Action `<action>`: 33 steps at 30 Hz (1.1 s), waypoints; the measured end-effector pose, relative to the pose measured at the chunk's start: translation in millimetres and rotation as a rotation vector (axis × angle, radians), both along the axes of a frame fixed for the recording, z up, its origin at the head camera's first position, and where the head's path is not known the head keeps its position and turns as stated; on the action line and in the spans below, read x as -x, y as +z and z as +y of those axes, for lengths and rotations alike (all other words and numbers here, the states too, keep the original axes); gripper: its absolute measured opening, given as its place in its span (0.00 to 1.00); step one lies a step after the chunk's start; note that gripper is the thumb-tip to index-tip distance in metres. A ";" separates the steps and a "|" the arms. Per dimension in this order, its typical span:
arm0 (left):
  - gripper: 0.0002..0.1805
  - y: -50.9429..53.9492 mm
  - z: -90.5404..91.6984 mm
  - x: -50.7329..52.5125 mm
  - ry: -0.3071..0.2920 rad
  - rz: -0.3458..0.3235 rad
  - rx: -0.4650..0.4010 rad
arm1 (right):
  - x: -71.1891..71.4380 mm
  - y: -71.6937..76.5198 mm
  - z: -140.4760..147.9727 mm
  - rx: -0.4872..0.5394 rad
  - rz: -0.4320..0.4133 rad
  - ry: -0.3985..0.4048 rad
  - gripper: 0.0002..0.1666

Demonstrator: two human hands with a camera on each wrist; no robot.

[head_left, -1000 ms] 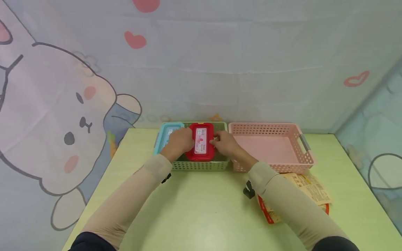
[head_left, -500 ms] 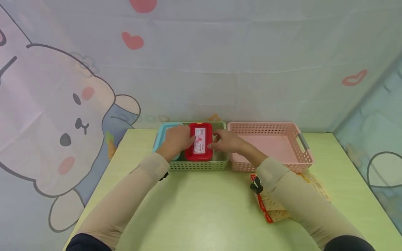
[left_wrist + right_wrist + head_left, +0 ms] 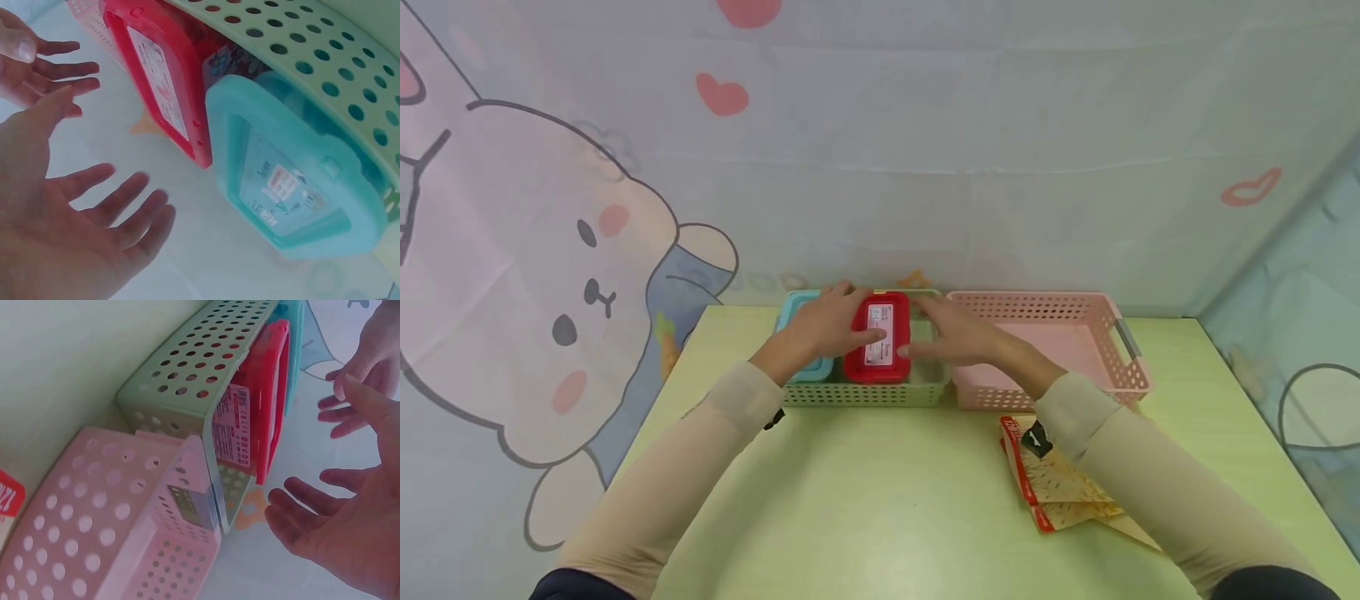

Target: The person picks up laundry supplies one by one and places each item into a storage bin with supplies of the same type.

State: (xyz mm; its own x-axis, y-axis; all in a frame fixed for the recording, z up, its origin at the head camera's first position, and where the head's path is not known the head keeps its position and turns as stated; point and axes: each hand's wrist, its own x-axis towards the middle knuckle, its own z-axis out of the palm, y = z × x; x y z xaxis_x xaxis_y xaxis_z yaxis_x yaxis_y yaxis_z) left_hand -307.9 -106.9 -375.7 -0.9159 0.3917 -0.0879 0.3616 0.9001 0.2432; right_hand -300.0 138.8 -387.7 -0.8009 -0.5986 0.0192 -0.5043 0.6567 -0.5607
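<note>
Head view: left hand (image 3: pixel 831 323) and right hand (image 3: pixel 957 333), fingers apart, partly hide red box (image 3: pixel 879 358).

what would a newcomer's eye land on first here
Probably the bright red box, sitting in the green basket beside a light blue box. Next, the big cartoon animal at the left of the backdrop, then the pink basket just right of the green one.

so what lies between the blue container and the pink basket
In the head view, the red container, then the right end of the green basket, with the right hand above it.
</note>
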 end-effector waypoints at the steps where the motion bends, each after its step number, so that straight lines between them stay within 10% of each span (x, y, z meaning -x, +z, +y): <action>1: 0.49 -0.6 -0.4 -0.4 -0.008 0.018 -0.006 | -0.8 1.1 1.2 -0.013 0.006 0.006 0.52; 15: 0.60 -15.3 -1.9 -4.0 -0.077 0.043 0.021 | -8.0 0.9 30.3 -0.203 0.090 -0.053 0.63; 33: 0.60 -22.1 5.0 -10.4 -0.110 0.009 0.009 | -12.6 2.0 58.2 -0.184 0.057 -0.059 0.63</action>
